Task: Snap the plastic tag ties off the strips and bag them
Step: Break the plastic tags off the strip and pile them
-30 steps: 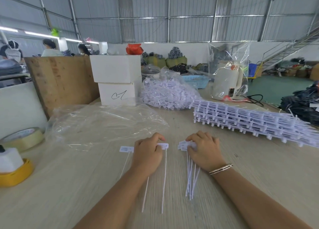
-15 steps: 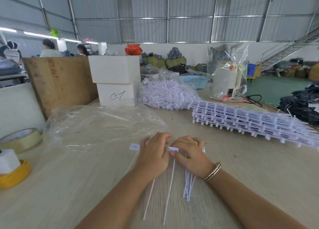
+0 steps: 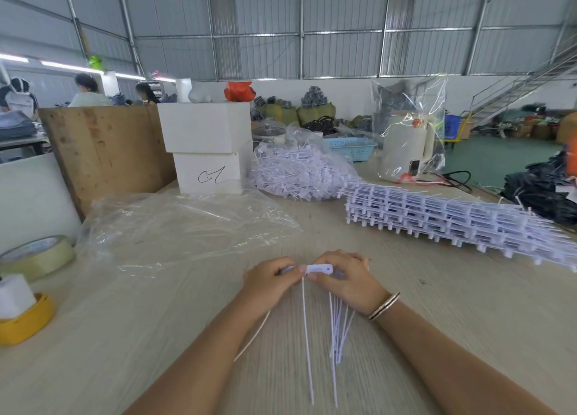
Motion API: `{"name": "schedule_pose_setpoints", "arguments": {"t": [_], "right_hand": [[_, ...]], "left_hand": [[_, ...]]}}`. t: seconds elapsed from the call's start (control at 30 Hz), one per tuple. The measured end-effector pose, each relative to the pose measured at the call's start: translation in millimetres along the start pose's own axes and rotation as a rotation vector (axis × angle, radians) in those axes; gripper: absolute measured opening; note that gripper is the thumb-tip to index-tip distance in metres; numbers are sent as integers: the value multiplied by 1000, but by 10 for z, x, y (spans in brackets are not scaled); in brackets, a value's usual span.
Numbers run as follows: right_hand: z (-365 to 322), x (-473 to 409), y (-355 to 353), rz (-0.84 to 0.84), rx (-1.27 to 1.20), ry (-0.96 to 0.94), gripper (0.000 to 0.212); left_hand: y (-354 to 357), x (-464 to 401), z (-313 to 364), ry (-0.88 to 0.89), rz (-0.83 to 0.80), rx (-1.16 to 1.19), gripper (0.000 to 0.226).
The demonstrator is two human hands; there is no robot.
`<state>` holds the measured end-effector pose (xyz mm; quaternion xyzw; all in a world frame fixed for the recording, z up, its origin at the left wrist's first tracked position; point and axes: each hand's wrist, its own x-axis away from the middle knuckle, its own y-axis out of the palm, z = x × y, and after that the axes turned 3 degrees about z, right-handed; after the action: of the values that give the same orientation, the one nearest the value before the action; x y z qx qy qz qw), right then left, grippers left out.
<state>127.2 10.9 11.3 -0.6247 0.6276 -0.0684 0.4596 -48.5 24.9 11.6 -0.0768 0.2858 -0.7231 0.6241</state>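
Both hands meet at the middle of the wooden table. My left hand (image 3: 268,277) pinches the flat white heads of a couple of tag ties (image 3: 318,269), whose thin tails hang down toward me. My right hand (image 3: 346,280) grips a bundle of white tag ties (image 3: 338,327) and pinches the same heads from the right. A stack of uncut tag strips (image 3: 452,217) lies at the right. An empty clear plastic bag (image 3: 175,227) lies flat at the left, beyond my hands.
A clear bag heaped with loose ties (image 3: 299,171) sits behind, next to two stacked white boxes (image 3: 207,149). Tape rolls (image 3: 37,257) and a yellow roll (image 3: 25,321) lie at the left edge. A bagged kettle (image 3: 409,146) and plywood board (image 3: 103,149) stand further back.
My hands, apart a second ago, have come together. The ties under my left hand were lifted off the table and now meet the bundle in my right hand.
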Motion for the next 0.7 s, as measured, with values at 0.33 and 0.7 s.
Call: {"name": "schedule_pose_setpoints", "arguments": {"t": [0.33,0.7], "right_hand": [[-5,6,12,110,110,-128,15],[-59,52,29,219,195,-220,19]], "left_hand": [[-45,-28,90,-152,-42,310,28],[-53,-44,81,-154,-72,289,26]]}}
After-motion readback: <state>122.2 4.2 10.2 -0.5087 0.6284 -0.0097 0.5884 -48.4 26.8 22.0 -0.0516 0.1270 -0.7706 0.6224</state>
